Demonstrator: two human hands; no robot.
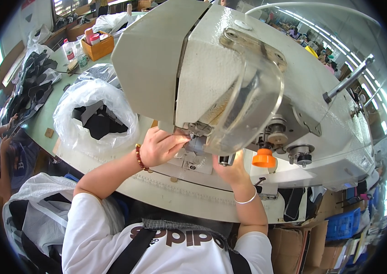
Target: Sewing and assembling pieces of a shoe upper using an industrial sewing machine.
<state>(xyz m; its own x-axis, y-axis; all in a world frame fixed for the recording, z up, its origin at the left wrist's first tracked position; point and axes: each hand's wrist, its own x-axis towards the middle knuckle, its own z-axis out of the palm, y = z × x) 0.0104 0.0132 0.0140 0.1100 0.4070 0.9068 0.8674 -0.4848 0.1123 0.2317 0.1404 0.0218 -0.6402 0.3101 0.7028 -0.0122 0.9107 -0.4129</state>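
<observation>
A large pale industrial sewing machine (157, 59) fills the middle of the view. Beside its needle area (194, 135), my left hand (158, 147) is closed in a pinch, its thumb and fingertips together. What sits between those fingertips is too small to make out. Reaching up on the other side of the needle is my right hand (231, 170). Its fingers are mostly hidden behind the clear curved guard (253, 105) and the machine head, so its grip does not show. An orange knob (263, 158) hangs to the right of that hand.
Left of the machine, a white plastic bag (68, 114) holds dark cut pieces (101, 125). Behind it stand bottles (68, 50) and a wooden box (97, 47). Another person (8, 160) sits at far left. Cardboard boxes (289, 244) and a blue crate (342, 223) are at lower right.
</observation>
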